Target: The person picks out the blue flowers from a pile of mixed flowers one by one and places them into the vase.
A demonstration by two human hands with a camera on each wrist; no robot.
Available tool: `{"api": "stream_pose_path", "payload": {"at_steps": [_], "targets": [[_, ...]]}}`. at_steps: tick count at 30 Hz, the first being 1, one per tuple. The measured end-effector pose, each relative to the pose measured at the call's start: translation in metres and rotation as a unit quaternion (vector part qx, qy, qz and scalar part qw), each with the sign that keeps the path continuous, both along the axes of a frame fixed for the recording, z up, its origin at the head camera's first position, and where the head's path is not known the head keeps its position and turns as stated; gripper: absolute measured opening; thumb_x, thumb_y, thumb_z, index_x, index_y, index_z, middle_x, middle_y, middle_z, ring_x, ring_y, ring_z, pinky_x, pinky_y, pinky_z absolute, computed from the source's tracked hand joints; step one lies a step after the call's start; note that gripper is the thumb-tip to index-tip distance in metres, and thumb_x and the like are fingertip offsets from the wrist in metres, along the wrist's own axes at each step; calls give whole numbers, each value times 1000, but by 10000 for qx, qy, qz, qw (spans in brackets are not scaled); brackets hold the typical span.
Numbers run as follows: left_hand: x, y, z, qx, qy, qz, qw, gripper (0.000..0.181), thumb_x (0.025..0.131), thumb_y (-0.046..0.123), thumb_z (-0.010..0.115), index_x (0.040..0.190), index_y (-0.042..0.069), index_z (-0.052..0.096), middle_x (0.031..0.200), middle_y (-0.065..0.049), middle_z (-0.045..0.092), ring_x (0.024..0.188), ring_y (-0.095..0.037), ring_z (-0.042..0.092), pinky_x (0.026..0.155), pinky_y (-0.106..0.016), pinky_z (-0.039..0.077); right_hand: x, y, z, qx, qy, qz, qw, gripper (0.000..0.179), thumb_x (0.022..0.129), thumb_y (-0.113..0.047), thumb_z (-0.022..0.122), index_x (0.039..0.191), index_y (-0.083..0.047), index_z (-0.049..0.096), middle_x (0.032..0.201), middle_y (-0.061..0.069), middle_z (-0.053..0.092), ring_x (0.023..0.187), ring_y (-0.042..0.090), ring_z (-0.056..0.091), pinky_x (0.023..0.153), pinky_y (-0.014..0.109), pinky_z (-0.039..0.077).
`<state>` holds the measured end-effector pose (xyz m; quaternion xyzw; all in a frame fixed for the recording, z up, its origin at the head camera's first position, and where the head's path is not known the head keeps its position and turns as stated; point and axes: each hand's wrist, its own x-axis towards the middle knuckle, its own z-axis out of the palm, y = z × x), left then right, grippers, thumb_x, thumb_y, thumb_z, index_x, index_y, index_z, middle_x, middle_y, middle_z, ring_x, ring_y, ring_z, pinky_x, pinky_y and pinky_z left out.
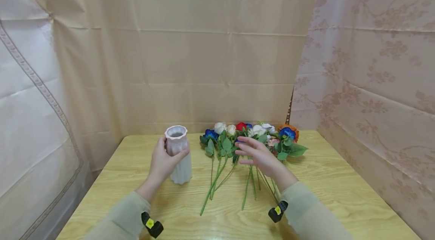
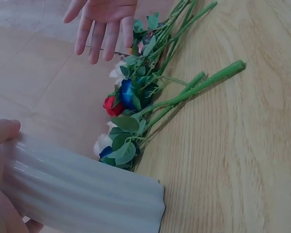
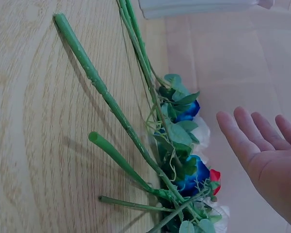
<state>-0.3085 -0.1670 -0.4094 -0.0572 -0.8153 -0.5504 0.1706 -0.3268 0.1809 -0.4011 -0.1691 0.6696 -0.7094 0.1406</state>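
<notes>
A white fluted vase (image 1: 181, 162) with a scalloped rim stands upright on the wooden table, left of the flowers. My left hand (image 1: 165, 158) grips it near the top, thumb across the front. In the left wrist view the vase (image 2: 82, 187) shows its ribbed side, with fingers (image 2: 2, 131) around its upper end. Over the flowers hovers my right hand (image 1: 259, 157), fingers spread and holding nothing. Beneath it lie artificial flowers: a red rose (image 1: 241, 126), white roses (image 1: 259, 130), blue roses (image 1: 287, 133) and an orange bloom (image 1: 296, 132). Their green stems (image 1: 215, 187) point toward me.
The wooden table (image 1: 129, 202) ends at a beige cloth (image 1: 210, 62) hanging behind. A floral-patterned curtain (image 1: 380, 81) closes off the right side, and a pale curtain (image 1: 30, 111) hangs at the left. Several stem ends (image 3: 60, 22) rise slightly off the tabletop.
</notes>
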Motion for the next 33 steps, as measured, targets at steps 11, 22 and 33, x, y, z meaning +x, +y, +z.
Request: {"api": "stream_pose_path", "payload": {"at_steps": [11, 22, 33], "targets": [[2, -1, -2, -198, 86, 23, 9998, 92, 82, 37, 88, 154, 8, 37, 144, -16, 45, 130, -36, 47, 104, -59, 44, 3, -2, 2, -9, 4, 78, 10000, 64, 106, -32, 57, 158, -8, 29, 159, 20, 35, 143, 45, 35, 111, 66, 32], [4, -3, -2, -503, 145, 198, 9984, 88, 80, 43, 88, 150, 10, 44, 133, -14, 47, 123, -32, 49, 100, -56, 49, 1, -4, 14, 99, 279, -25, 9996, 62, 105, -33, 59, 157, -11, 34, 156, 16, 41, 141, 40, 42, 107, 60, 41], [6, -5, -1, -300, -85, 239, 9992, 81, 80, 42, 88, 135, 3, 44, 132, -14, 51, 121, -33, 50, 97, -53, 50, -6, -9, 23, 927, 829, 22, 9922, 61, 103, -37, 61, 156, -17, 39, 156, 13, 42, 139, 38, 43, 107, 62, 40]]}}
